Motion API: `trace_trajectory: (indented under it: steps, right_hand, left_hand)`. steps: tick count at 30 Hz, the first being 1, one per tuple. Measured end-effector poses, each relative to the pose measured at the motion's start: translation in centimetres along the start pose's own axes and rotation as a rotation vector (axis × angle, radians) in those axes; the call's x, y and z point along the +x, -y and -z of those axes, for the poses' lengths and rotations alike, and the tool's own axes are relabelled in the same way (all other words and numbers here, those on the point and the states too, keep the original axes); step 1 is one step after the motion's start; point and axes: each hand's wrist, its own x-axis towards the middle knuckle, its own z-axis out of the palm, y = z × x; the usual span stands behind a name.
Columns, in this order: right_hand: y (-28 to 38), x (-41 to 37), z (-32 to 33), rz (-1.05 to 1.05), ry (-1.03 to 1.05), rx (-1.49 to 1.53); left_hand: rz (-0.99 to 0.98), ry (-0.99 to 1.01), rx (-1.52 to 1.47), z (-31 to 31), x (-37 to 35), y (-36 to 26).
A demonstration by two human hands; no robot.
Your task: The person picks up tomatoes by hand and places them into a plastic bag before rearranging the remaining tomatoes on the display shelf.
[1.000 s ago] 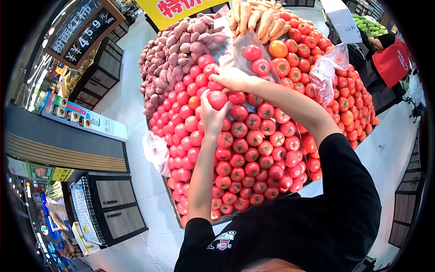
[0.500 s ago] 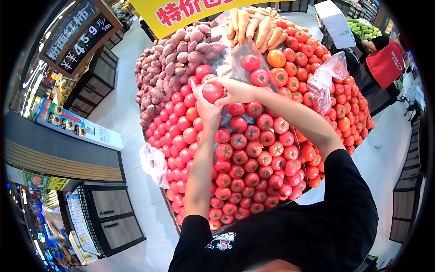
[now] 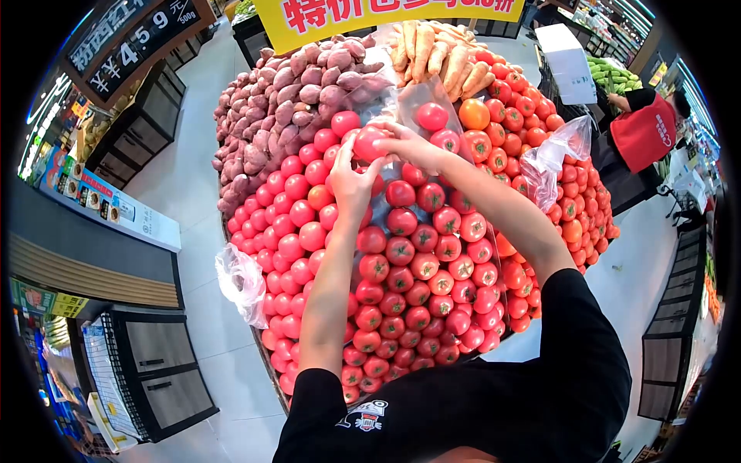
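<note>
Over the far part of a large tomato pile [image 3: 417,285], a single pinkish-red tomato [image 3: 371,144] is held between my two hands. My left hand [image 3: 351,180] grips its left and near side. From the right, my right hand [image 3: 414,147] curls its fingers over the top, with the thumb below. Rows of tomatoes lie close beneath both hands, some stem side up and some smooth side up. Just beyond my right hand, a loose tomato [image 3: 432,116] rests on a clear plastic sheet [image 3: 417,94].
Purple sweet potatoes [image 3: 285,96] are heaped at the back left, carrots [image 3: 432,52] at the back. Plastic bags [image 3: 549,166] [image 3: 240,283] lie on the right and left edges. A yellow sign [image 3: 386,17] stands behind. A person in a red vest [image 3: 643,133] is at the right.
The view has shifted slightly, showing more of the yellow sign. The tomato between my hands has turned a little, and my right fingers now cover more of its top.
</note>
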Motion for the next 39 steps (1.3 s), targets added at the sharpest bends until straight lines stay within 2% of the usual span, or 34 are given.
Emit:
trace_trajectory:
  steps: [2,3,6,7,8,10,12,14,16,18,20,23,26,29,30,32,34,36,39]
  right_hand:
    - [0.7,0.1,-0.6,0.146,-0.031,-0.453]
    - [-0.7,1.3,-0.2,0.315,-0.113,-0.624]
    - [0.3,3.2,0.2,0.306,-0.231,-0.809]
    - [0.1,4.1,0.3,0.409,-0.302,-0.817]
    - [0.2,4.9,0.8,0.306,-0.342,-0.855]
    - [-1.0,7.2,2.2,0.352,-0.396,-1.002]
    - [-1.6,8.5,2.7,0.307,-0.392,-1.082]
    - [-2.6,10.1,3.0,0.405,-0.397,-1.209]
    - [-2.0,10.0,2.6,0.347,-0.412,-1.192]
    - [-1.9,10.1,3.0,0.333,-0.446,-1.246]
    - [-1.2,9.9,2.9,0.291,-0.391,-1.367]
    - [-0.4,8.8,2.3,0.477,-0.393,-1.614]
    - [-1.7,9.1,2.2,0.726,-0.569,-1.536]
    - [-0.6,4.9,-0.6,0.733,-0.689,-1.359]
    - [-0.6,3.1,-0.9,0.585,-0.675,-1.387]
    - [0.8,-5.9,-4.4,0.689,-0.697,-0.970]
    - [-0.8,-14.5,-3.9,0.570,-0.626,-0.957]
    - [-2.1,-23.5,-5.3,0.623,-0.713,-0.819]
    - [-8.0,-36.0,-5.6,0.173,-0.835,-0.811]
  left_hand:
    - [0.036,0.009,0.056,-0.1,0.5,-0.3]
    - [-0.044,0.003,0.150,-0.4,0.7,0.6]
    - [-0.086,-0.009,0.233,-0.9,1.0,0.0]
    - [-0.112,-0.067,0.266,-0.7,0.6,-1.0]
    - [-0.126,-0.092,0.260,-0.5,-0.4,-2.2]
    - [-0.094,-0.145,0.167,-1.3,-4.9,-3.9]
    - [-0.172,-0.004,0.182,-1.9,-11.5,-4.8]
    - [-0.209,0.184,0.218,-1.1,-18.1,-8.3]
    - [-0.242,0.264,0.291,-0.8,-25.2,-10.0]
    - [-0.183,0.386,0.244,-0.5,-30.7,-10.4]
    - [-0.109,0.414,0.203,-0.1,-34.6,-10.7]
    - [-0.092,0.542,0.234,0.8,-39.1,-9.8]
    - [-0.121,0.691,0.211,2.1,-40.4,-8.9]
    - [-0.151,0.828,0.185,2.1,-40.8,-7.4]
    - [-0.154,0.867,0.186,2.1,-41.1,-7.1]
    - [-0.157,0.872,0.289,2.0,-41.6,-7.4]
    - [-0.190,0.933,0.346,1.7,-41.7,-7.4]
    - [-0.202,0.918,0.356,1.6,-42.6,-6.8]
    - [-0.243,0.894,0.418,1.4,-43.3,-7.0]
